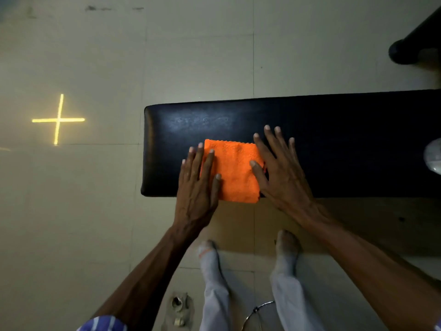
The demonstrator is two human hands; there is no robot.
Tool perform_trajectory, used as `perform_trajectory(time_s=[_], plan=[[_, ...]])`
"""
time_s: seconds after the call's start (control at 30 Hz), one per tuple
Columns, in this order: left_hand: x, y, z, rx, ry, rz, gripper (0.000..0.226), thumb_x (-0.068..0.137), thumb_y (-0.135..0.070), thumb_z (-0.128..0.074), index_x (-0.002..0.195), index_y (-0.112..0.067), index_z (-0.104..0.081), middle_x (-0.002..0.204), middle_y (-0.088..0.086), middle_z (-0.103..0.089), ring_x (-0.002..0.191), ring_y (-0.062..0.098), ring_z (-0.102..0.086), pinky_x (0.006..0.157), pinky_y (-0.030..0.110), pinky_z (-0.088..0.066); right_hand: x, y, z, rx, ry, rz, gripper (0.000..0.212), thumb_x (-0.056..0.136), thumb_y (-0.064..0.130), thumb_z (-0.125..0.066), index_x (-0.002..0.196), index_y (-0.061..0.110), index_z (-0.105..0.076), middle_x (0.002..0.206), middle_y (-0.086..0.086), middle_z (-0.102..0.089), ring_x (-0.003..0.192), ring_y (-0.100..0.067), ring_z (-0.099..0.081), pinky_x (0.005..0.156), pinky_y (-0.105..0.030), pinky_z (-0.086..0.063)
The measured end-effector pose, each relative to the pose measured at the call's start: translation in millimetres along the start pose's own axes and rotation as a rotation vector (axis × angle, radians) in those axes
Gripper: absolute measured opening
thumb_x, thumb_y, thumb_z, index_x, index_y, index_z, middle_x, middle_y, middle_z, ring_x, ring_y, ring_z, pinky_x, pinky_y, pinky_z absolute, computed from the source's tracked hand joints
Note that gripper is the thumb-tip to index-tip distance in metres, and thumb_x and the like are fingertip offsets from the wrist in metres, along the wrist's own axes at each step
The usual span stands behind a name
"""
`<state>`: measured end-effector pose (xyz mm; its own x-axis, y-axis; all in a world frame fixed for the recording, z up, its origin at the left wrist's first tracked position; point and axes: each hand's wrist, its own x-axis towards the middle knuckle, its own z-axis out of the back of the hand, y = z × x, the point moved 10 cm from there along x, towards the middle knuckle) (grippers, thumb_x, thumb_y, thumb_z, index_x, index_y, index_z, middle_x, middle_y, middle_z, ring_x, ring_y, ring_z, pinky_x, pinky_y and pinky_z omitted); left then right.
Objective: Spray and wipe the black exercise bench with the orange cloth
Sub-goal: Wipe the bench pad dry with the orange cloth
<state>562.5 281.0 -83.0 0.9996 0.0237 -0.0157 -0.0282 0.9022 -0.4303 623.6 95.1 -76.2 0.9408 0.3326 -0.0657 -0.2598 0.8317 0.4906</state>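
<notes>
A folded orange cloth (235, 172) lies flat on the near edge of the black exercise bench (334, 130), towards its left end. My left hand (198, 185) presses flat on the cloth's left side, fingers spread. On the cloth's right edge rests my right hand (281, 170), also flat, with its thumb on the fabric and its fingers on the bench. A pale wet smear (202, 120) shows on the padding behind the cloth. A translucent rounded object, possibly the spray bottle (433, 155), sits on the bench at the frame's right edge, mostly cut off.
The bench stands on a pale tiled floor (191, 56). My two feet (248, 249) are right in front of it. A yellow cross (58, 119) glows on the floor to the left. A dark equipment foot (405, 50) is at the top right. A small floor fitting (179, 309) lies near my legs.
</notes>
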Motion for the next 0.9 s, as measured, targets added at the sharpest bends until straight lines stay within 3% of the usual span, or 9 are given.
perform_trajectory(time_s=[0.17, 0.4, 0.57, 0.67, 0.9], plan=[[9.2, 54.4, 22.5, 0.054, 0.02, 0.068, 0.057, 0.108, -0.031, -0.043, 0.16, -0.009, -0.035, 0.172, 0.013, -0.022, 0.161, 0.032, -0.013, 0.129, 0.055, -0.016, -5.9, 74.9, -50.4, -0.093, -0.027, 0.173, 0.063, 0.108, 0.04, -0.049, 0.164, 0.014, -0.037, 0.175, -0.014, -0.025, 0.164, -0.036, -0.019, 0.13, -0.065, -0.016], [17.1, 68.1, 16.2, 0.087, 0.058, -0.019, 0.058, 0.11, -0.03, -0.042, 0.163, -0.014, -0.026, 0.173, 0.011, -0.015, 0.162, 0.031, -0.007, 0.13, 0.056, -0.011, -13.0, 61.3, -75.0, -0.332, -0.048, 0.231, 0.064, 0.112, 0.052, -0.033, 0.169, 0.026, -0.02, 0.179, -0.005, -0.013, 0.167, -0.026, -0.008, 0.133, -0.059, -0.008], [18.7, 63.9, 12.7, 0.109, 0.072, 0.002, 0.059, 0.11, -0.036, -0.034, 0.164, -0.016, -0.022, 0.174, 0.011, -0.011, 0.162, 0.03, -0.002, 0.131, 0.055, -0.006, -3.9, 11.3, -34.5, -0.345, -0.167, -0.08, 0.061, 0.113, 0.047, -0.034, 0.169, 0.024, -0.022, 0.179, -0.006, -0.014, 0.166, -0.027, -0.01, 0.133, -0.057, -0.009], [20.5, 49.4, 6.4, 0.125, 0.088, -0.073, 0.06, 0.11, -0.038, -0.031, 0.165, -0.017, -0.021, 0.174, 0.009, -0.011, 0.162, 0.03, -0.002, 0.131, 0.053, -0.005, -8.0, 26.4, -43.2, -0.34, -0.237, -0.212, 0.061, 0.113, 0.046, -0.032, 0.169, 0.022, -0.023, 0.178, -0.009, -0.016, 0.166, -0.031, -0.012, 0.133, -0.058, -0.01], [20.2, 32.5, -8.8, 0.167, 0.149, -0.161, 0.059, 0.112, -0.039, -0.029, 0.166, -0.021, -0.014, 0.175, 0.007, -0.003, 0.162, 0.027, 0.005, 0.131, 0.054, -0.003, -28.2, 23.3, -49.7, -0.416, -0.038, 0.145, 0.063, 0.113, 0.048, -0.031, 0.17, 0.026, -0.015, 0.179, -0.006, -0.01, 0.167, -0.027, -0.006, 0.134, -0.055, -0.012]])
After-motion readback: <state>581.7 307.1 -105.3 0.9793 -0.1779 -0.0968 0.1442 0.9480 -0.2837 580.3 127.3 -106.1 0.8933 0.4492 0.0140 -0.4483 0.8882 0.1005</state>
